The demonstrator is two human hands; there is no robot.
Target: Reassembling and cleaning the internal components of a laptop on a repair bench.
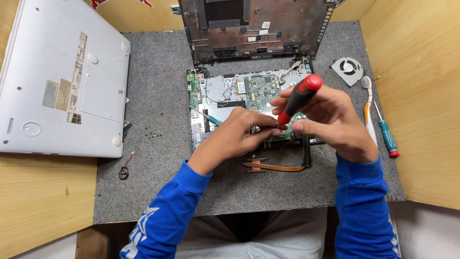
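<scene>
Electronics repair bench: opened laptop [249, 91], loose fan [347, 70], screwdrivers [385, 132].

A pale wooden counter [43, 192] fills the view, its grain running across. A grey felt mat [158, 96] covers the middle of it. Wooden side panels [421, 96] rise on the right and along the back, boxing the spot in. Even, soft light falls everywhere, casting no hard shadows.

Red-and-black screwdriver [298, 98] sits just right of frame centre, tilted, its rounded red cap up and to the right, tip angled down-left onto the opened laptop [249, 91]. That laptop lies upper centre, bottom cover off, green circuit board bared, dark lid panel standing behind.
</scene>
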